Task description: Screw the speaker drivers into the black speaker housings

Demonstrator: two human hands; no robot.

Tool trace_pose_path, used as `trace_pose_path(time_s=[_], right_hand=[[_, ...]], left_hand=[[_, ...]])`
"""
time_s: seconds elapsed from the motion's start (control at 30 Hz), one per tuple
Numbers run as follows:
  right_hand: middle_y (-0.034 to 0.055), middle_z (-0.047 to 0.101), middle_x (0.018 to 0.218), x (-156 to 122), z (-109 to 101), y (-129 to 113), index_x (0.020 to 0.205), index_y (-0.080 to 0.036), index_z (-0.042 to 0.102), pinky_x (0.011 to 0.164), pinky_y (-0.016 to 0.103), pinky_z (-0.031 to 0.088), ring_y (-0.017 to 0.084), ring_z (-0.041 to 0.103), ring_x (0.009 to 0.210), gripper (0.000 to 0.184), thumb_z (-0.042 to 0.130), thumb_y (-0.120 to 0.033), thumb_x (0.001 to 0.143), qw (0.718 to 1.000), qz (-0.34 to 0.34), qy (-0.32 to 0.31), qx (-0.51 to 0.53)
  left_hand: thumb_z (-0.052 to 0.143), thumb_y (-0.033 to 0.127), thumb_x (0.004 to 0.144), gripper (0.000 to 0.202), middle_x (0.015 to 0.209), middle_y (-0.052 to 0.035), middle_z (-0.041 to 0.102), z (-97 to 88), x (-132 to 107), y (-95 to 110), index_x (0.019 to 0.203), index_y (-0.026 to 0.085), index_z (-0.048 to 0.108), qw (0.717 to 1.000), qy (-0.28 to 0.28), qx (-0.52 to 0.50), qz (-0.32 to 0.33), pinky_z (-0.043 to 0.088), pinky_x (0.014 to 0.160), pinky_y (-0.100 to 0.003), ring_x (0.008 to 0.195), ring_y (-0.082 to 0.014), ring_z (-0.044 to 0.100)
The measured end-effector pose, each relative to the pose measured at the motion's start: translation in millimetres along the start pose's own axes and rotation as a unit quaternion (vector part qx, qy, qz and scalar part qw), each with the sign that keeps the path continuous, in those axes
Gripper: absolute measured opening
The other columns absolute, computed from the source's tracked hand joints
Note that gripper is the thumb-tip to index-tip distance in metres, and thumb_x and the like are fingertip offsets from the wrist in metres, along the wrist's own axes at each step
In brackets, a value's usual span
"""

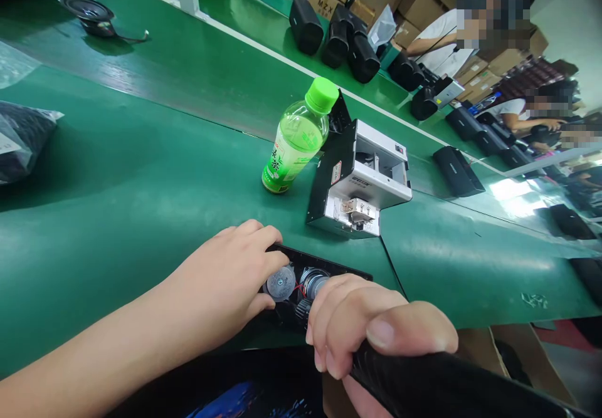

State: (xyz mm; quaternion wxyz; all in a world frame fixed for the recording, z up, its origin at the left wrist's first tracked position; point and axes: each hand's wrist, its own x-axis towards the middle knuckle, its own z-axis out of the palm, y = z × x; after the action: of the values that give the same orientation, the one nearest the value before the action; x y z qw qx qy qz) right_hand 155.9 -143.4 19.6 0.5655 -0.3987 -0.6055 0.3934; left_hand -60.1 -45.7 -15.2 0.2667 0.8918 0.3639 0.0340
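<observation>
My left hand (226, 274) rests on the left end of a black open speaker housing (324, 269) at the near edge of the green bench, fingers curled over its rim beside a round silver driver (281, 282). A second driver (312, 281) sits next to it with a thin red wire between them. My right hand (371, 330) is closed round a black tool handle (446, 383) that runs off to the lower right; its working end is hidden behind the hand.
A green tea bottle (296, 139) and a grey metal screw-feeder box (360, 180) stand just beyond the housing. Black speaker boxes (458, 170) ride the far conveyor. A loose speaker cone (89, 14) and a bagged black item (21, 139) lie left. Other people work at the far right.
</observation>
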Motion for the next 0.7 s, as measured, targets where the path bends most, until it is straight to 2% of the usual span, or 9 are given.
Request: trace_pose_path(time_s=[0.1, 0.27, 0.37, 0.47, 0.5, 0.53, 0.6, 0.63, 0.7], right_hand=[[-0.007, 0.086, 0.072, -4.7, 2.0, 4.6, 0.138, -0.048, 0.091, 0.065, 0.037, 0.076, 0.021, 0.078, 0.049, 0.02, 0.074, -0.043, 0.129, 0.999, -0.044, 0.024, 0.014], [-0.0054, 0.088, 0.073, -7.5, 2.7, 3.4, 0.139, -0.05, 0.093, 0.066, 0.038, 0.076, 0.023, 0.082, 0.053, 0.022, 0.074, -0.047, 0.128, 0.999, -0.024, 0.028, 0.023], [-0.0053, 0.089, 0.074, -7.8, 3.9, 2.3, 0.14, -0.051, 0.094, 0.066, 0.039, 0.077, 0.022, 0.081, 0.054, 0.024, 0.074, -0.047, 0.128, 0.999, -0.018, 0.036, 0.026], [-0.005, 0.089, 0.076, -9.7, 6.8, 3.4, 0.143, -0.05, 0.094, 0.067, 0.038, 0.077, 0.021, 0.079, 0.052, 0.026, 0.072, -0.045, 0.129, 0.998, -0.03, 0.036, 0.034], [-0.0046, 0.09, 0.077, -11.0, 7.5, 4.1, 0.143, -0.05, 0.094, 0.068, 0.038, 0.077, 0.021, 0.08, 0.053, 0.026, 0.072, -0.044, 0.129, 0.998, -0.034, 0.039, 0.037], [-0.0041, 0.09, 0.078, -12.3, 7.9, 4.9, 0.143, -0.049, 0.094, 0.069, 0.038, 0.077, 0.021, 0.081, 0.055, 0.027, 0.072, -0.043, 0.13, 0.998, -0.036, 0.04, 0.041], [-0.0035, 0.092, 0.083, -14.3, 6.7, 7.7, 0.141, -0.046, 0.094, 0.074, 0.038, 0.078, 0.021, 0.085, 0.062, 0.027, 0.071, -0.037, 0.13, 0.997, -0.04, 0.045, 0.046], [-0.0029, 0.093, 0.086, -14.0, 5.0, 10.3, 0.143, -0.044, 0.093, 0.077, 0.038, 0.079, 0.021, 0.087, 0.066, 0.029, 0.069, -0.034, 0.131, 0.997, -0.043, 0.047, 0.046], [-0.0008, 0.095, 0.093, -9.4, 0.0, 18.7, 0.153, -0.041, 0.089, 0.081, 0.038, 0.081, 0.021, 0.09, 0.071, 0.035, 0.062, -0.03, 0.134, 0.996, -0.071, 0.009, 0.051]], left_hand=[[0.112, 0.024, 0.088, 0.043, 0.155, -0.0088, 0.086, 4.5, -0.4, -1.6, 0.126, 0.033, 0.094, 1.0, 0.015, 0.006, 0.009, 0.075, 0.116, -0.068, 0.138, -0.0422, 0.08], [0.108, 0.021, 0.089, 0.044, 0.162, -0.0099, 0.085, 7.2, -4.9, -12.7, 0.129, 0.033, 0.094, 0.998, 0.041, -0.029, 0.044, 0.075, 0.123, -0.072, 0.147, -0.046, 0.081], [0.093, 0.029, 0.107, 0.04, 0.177, -0.0024, 0.08, 2.4, -16.6, -30.1, 0.145, 0.042, 0.091, 0.979, 0.107, -0.147, 0.086, 0.072, 0.135, -0.059, 0.158, -0.037, 0.081], [0.077, 0.049, 0.123, 0.045, 0.184, 0.0029, 0.076, 0.9, -35.6, -51.2, 0.168, 0.052, 0.079, 0.947, 0.192, -0.25, 0.064, 0.066, 0.143, -0.048, 0.165, -0.0305, 0.079], [0.08, 0.059, 0.122, 0.056, 0.187, 0.0035, 0.074, 3.1, -42.5, -57.5, 0.177, 0.056, 0.07, 0.944, 0.198, -0.26, 0.055, 0.065, 0.145, -0.049, 0.169, -0.0322, 0.077], [0.087, 0.071, 0.116, 0.077, 0.191, 0.0034, 0.071, 6.8, -49.1, -63.0, 0.187, 0.06, 0.059, 0.947, 0.187, -0.257, 0.052, 0.064, 0.146, -0.052, 0.172, -0.0355, 0.074], [0.105, 0.088, 0.092, 0.132, 0.201, 0.0009, 0.06, 18.2, -59.6, -70.1, 0.2, 0.065, 0.033, 0.963, 0.139, -0.226, 0.057, 0.066, 0.145, -0.06, 0.177, -0.0443, 0.07], [0.112, 0.089, 0.081, 0.153, 0.205, -0.001, 0.055, 24.7, -62.7, -71.7, 0.202, 0.066, 0.022, 0.97, 0.119, -0.204, 0.058, 0.066, 0.144, -0.064, 0.178, -0.048, 0.068], [0.123, 0.074, 0.072, 0.174, 0.209, -0.0036, 0.047, 36.6, -64.4, -71.4, 0.204, 0.066, 0.01, 0.979, 0.102, -0.17, 0.049, 0.064, 0.145, -0.07, 0.181, -0.0512, 0.064]])
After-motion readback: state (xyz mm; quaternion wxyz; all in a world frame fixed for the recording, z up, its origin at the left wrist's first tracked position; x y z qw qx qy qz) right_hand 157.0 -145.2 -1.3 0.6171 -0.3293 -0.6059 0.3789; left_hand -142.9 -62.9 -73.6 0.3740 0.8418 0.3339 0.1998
